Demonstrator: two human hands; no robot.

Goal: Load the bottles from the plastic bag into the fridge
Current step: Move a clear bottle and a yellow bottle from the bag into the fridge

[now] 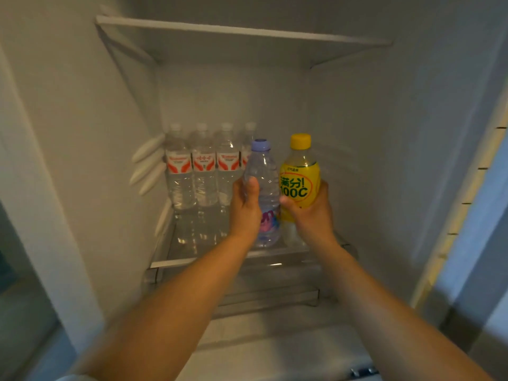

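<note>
Now, left hand: grips purple-capped bottle, upright.
Right hand: grips yellow bottle.
Far left: water bottles on glass shelf.

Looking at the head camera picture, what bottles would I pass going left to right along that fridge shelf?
Three red-labelled water bottles in a back row → a fourth, mostly hidden → clear bottle with the purple cap, gripped by the left hand → yellow bottle, gripped by the right hand.

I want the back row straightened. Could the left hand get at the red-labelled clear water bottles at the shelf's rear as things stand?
Probably not yet: the left hand grips a purple-capped clear bottle. The path to the red-labelled clear water bottles on the glass shelf looks open.
</note>
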